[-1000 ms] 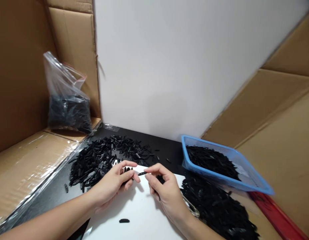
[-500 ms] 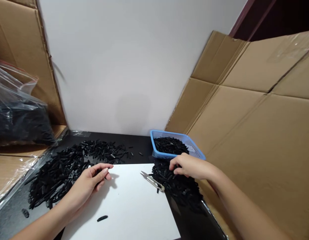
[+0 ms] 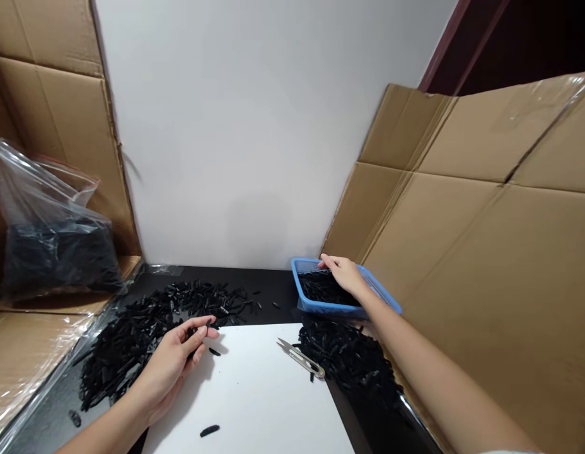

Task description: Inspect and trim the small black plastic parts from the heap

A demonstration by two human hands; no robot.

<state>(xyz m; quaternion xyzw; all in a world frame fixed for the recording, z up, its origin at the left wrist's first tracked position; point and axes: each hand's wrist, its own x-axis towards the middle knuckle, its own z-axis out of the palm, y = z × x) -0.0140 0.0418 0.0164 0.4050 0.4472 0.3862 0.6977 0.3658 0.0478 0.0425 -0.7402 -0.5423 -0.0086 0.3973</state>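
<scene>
My left hand [image 3: 172, 359] rests at the white sheet's [image 3: 264, 403] left edge, thumb and fingers pinching a small black plastic piece [image 3: 205, 328], beside a big pile of black pieces [image 3: 145, 328]. A tiny black bit [image 3: 215, 352] lies just right of it. My right hand [image 3: 342, 272] reaches over the blue basket [image 3: 316, 307], fingers curled above the black pieces inside; whether it holds one cannot be told. A second pile of black pieces [image 3: 349, 359] lies in front of the basket.
Small metal snips [image 3: 302, 358] lie at the sheet's right edge. One loose black piece [image 3: 210, 430] sits on the sheet near me. A clear bag of black pieces [image 3: 51, 246] stands at left on cardboard. Cardboard panels [image 3: 486, 252] wall in the right side.
My right hand left the left hand, passed over the right-hand pile and now reaches into the blue basket. The left hand stayed by the left pile. The view swung right.
</scene>
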